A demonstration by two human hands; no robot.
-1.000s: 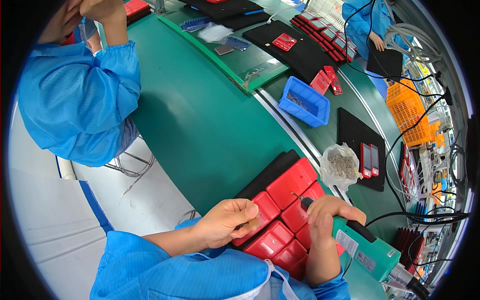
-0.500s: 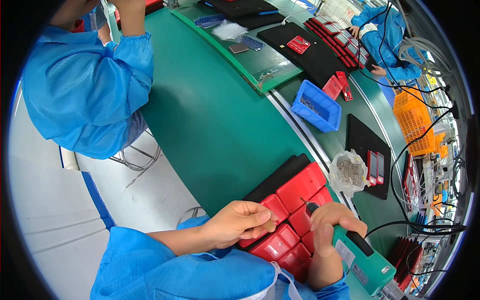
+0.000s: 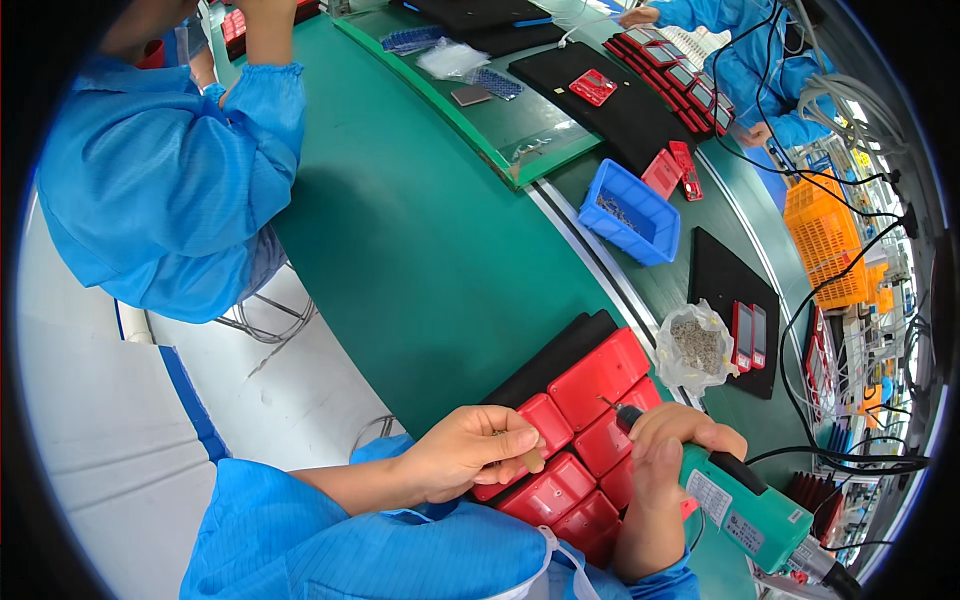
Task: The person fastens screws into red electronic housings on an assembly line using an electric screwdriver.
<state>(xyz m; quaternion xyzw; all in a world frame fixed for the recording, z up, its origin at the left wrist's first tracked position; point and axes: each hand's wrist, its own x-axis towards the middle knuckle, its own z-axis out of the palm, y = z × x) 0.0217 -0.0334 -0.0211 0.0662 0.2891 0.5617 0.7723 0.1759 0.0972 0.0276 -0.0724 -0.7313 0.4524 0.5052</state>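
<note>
My right hand (image 3: 668, 450) is wrapped round the front of a green electric screwdriver (image 3: 745, 515). Its dark nose and thin bit (image 3: 605, 401) point up and left over the red plastic housings (image 3: 600, 380). These lie side by side in front of me, several of them, on a black foam mat (image 3: 550, 362). Above the nearer left housings, my left hand (image 3: 470, 450) is closed in a pinch. Something tan shows at its fingertips, perhaps a finger cover; whatever the fingers hold is too small to make out.
A clear bag of small screws (image 3: 698, 345) stands right of the housings, beside two red devices with screens (image 3: 748, 335). Farther off is a blue bin (image 3: 630, 215) of small metal parts. Black cables (image 3: 800, 330) hang at right. A co-worker's blue sleeve (image 3: 170, 190) is at left.
The screwdriver's rear end has shifted a little to the right, in my right hand. My left hand stays pinched. At the far right, a co-worker's hand has reached out leftward.
</note>
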